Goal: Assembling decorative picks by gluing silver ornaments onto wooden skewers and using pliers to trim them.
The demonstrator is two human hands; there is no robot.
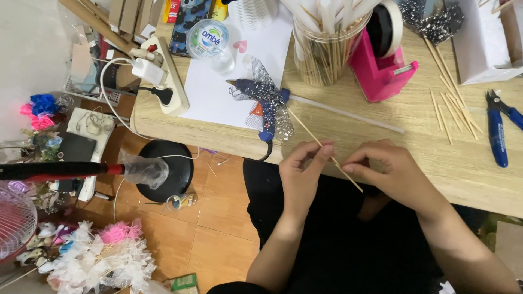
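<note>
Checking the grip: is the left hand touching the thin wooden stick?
Touching. The head view shows the left hand's fingertips pinched on the wooden stick, with the right hand pinching it further along.

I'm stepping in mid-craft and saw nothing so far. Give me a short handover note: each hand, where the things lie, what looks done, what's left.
Left hand: pinches the thin wooden skewer near its middle.
Right hand: pinches the same skewer at its lower end, over the lap.
Skewer's far end meets the dark glittered mesh beside the glue gun on the white paper.
Spare sticks, blue pliers and pink tape dispenser lie on the table.
Done: mesh at the tip; whether it is fixed cannot be told.
Left: unclear.
</note>
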